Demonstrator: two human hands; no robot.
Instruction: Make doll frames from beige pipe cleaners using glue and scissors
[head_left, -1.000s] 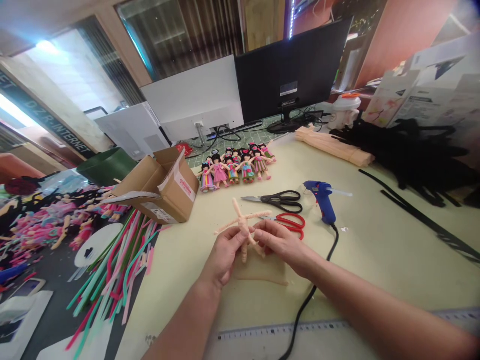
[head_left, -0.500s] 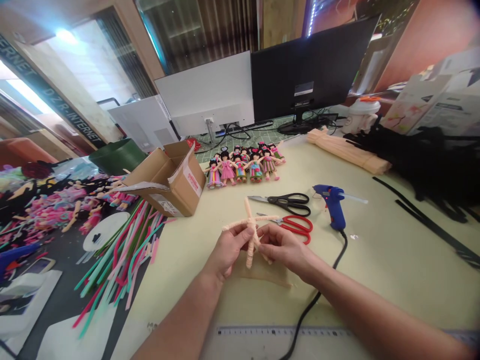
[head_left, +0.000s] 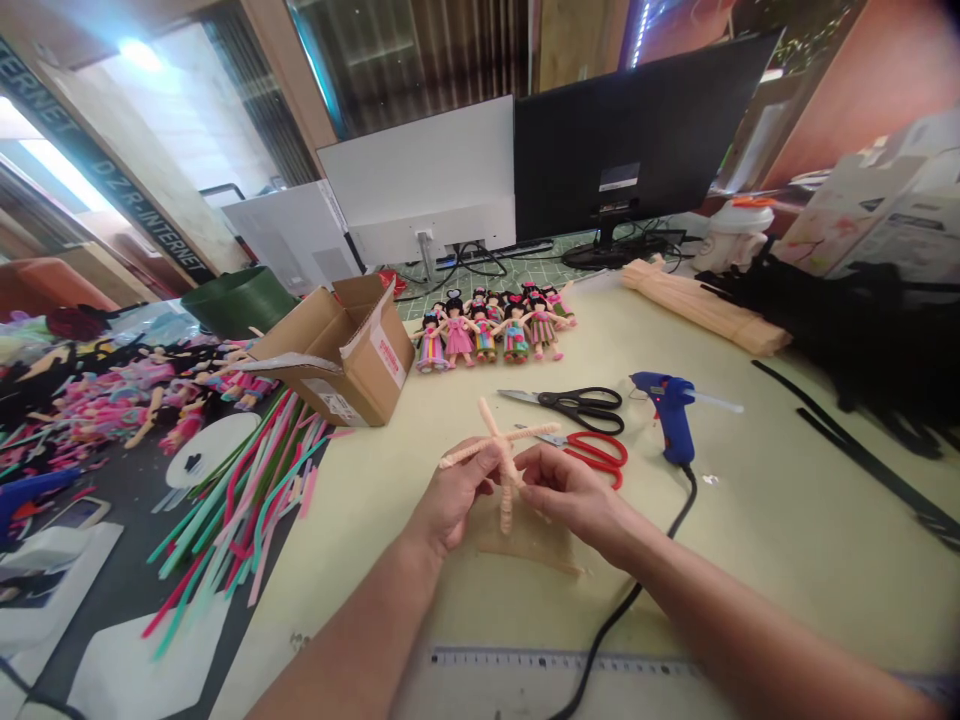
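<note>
A peach doll body (head_left: 501, 446) of wound pipe cleaners, with a head stem, two outstretched arms and legs, is held above the table. My left hand (head_left: 457, 492) pinches its middle between thumb and fingers. At a leg on the right side, the fingertips of my right hand (head_left: 566, 487) are closed on the doll body; part of that leg is hidden behind them. Just beyond lie red-handled scissors (head_left: 598, 452) and black-handled scissors (head_left: 581, 405). A thin tan strip (head_left: 532, 558) rests on the table under my hands.
To the right lies a blue glue gun (head_left: 673, 420) with a black cord. Finished dolls (head_left: 487, 330) stand behind, beside an open cardboard box (head_left: 352, 355). Coloured pipe cleaners (head_left: 232, 500) lie left, black ones (head_left: 862, 340) right. A ruler (head_left: 540, 662) runs along the front.
The doll body has tilted in my hands, its head stem now leaning left. Both hands keep hold of it. The whole view has shifted slightly.
</note>
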